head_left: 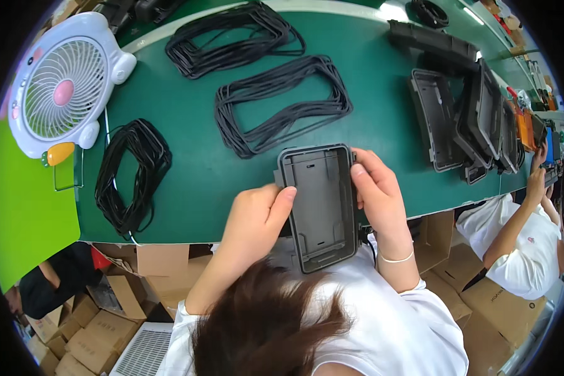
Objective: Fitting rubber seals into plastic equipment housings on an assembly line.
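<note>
Between my two hands is a dark grey plastic case shell [323, 203], a deep rectangular box with its hollow side turned up. It is held at the near edge of the green table. My left hand [254, 216] grips its left wall, thumb on the rim. My right hand [377, 191] holds the upper right side, thumb and fingers pinching the rim. A short black cord and fitting [366, 235] show at the shell's lower right side. Just beyond the shell lies a flattened coil of black cable [282, 128].
Two more black cable coils [235, 53] [131, 207] lie farther back and at left. A white fan [66, 91] stands at far left. Several dark case shells [437, 119] are piled at right. A co-worker's hand [536, 182] is at far right. Cardboard boxes [100, 338] fill the floor.
</note>
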### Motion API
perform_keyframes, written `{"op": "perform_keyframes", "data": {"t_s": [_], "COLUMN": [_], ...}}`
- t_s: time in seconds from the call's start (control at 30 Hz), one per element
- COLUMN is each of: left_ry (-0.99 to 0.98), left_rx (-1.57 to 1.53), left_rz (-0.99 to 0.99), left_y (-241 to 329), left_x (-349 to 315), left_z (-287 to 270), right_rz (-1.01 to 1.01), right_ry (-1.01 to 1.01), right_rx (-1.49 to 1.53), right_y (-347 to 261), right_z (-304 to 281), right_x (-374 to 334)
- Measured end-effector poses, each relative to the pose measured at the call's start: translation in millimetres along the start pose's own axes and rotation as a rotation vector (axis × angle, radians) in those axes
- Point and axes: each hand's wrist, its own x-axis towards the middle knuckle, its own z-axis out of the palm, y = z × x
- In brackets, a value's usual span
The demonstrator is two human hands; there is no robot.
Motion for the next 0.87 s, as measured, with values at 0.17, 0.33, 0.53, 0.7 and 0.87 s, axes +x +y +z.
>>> {"op": "perform_keyframes", "data": {"t_s": [0.17, 0.33, 0.53, 0.7, 0.87], "left_ry": [-0.017, -0.007, 0.171, 0.23, 0.206], "left_rx": [-0.032, -0.138, -0.199, 0.277, 0.293], "left_rz": [0.033, 0.053, 0.109, 0.252, 0.214], "left_y": [6.5, 20.8, 5.8, 15.4, 20.7], "left_x": [0.0, 5.1, 43.3, 42.5, 44.0], "left_z": [-2.0, -1.9, 12.2, 15.5, 14.8], "right_rz": [-0.036, -0.046, -0.074, -0.377, -0.294], "right_ry": [0.018, 0.09, 0.103, 0.198, 0.166], "right_rx": [0.074, 0.231, 0.257, -0.162, -0.029], "right_y": [0.7, -9.0, -15.3, 1.0, 11.5], "right_z": [-0.7, -8.2, -4.8, -0.1, -5.1], "right_x": [1.0, -7.5, 25.8, 31.5, 38.9]}}
